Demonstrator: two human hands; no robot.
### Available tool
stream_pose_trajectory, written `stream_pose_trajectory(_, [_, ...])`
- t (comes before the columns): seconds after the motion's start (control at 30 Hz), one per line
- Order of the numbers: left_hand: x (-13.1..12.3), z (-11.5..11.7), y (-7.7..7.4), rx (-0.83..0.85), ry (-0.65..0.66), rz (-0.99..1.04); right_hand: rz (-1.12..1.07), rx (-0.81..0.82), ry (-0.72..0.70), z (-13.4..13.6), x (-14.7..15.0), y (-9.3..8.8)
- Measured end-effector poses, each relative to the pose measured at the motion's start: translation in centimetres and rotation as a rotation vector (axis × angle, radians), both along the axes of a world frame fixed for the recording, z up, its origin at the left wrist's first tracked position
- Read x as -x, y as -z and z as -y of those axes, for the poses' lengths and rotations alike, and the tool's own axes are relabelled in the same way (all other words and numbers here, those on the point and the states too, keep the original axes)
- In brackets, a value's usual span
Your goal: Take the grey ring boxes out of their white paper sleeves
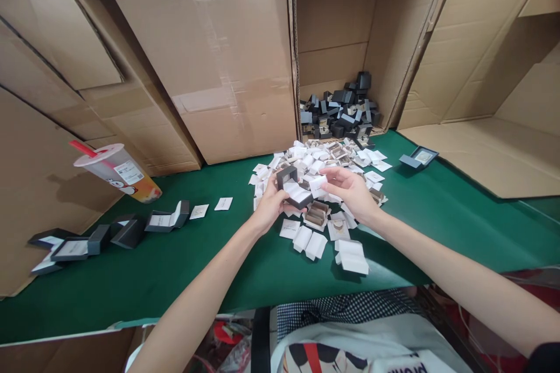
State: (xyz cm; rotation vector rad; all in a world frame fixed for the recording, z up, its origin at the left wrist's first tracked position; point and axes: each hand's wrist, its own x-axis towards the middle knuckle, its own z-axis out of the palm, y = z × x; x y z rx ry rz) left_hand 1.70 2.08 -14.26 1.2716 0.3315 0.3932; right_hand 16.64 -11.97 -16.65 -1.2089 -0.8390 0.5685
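My left hand (272,204) is closed around a small black jewelry box (287,176), its lid standing up and white lining showing inside. Just to the right, my right hand (349,189) pinches a small white card (318,186) between thumb and fingers, close beside the box's opening. Under and behind both hands spreads a heap of white folded inserts and cards (306,154). Nearer to me lie a brown padded insert (317,215), a printed card (289,228) and a folded white insert (352,256).
Cardboard boxes (210,58) wall the back and left of the green table (420,233). Many black boxes (345,108) pile inside an open carton. A lidded drink cup (120,172) stands left, behind several open black boxes (164,220). One open box (420,157) lies at right.
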Motion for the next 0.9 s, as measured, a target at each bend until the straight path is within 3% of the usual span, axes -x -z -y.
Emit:
stream_pose_trajectory(0.13, [0.1,-0.2,0.4,-0.004,0.095,-0.006,0.024,0.015,0.004,0.1,0.0,0.0])
stream_pose_trajectory(0.3, [0.1,-0.2,0.5,-0.018,0.094,0.005,0.028,0.006,-0.081,0.3,0.3,-0.4])
stream_pose_trajectory(0.53, [0.4,-0.2,-0.5,-0.027,0.102,-0.009,0.315,0.048,-0.009,0.8,0.6,-1.1])
stream_pose_trajectory(0.73, [0.3,-0.5,0.0,-0.013,0.119,-0.030,0.617,0.130,-0.013,0.7,0.7,-0.8])
stream_pose_trajectory(0.9, [0.0,-0.4,0.5,0.032,0.112,-0.058,0.611,0.112,-0.008,0.6,0.6,-0.4])
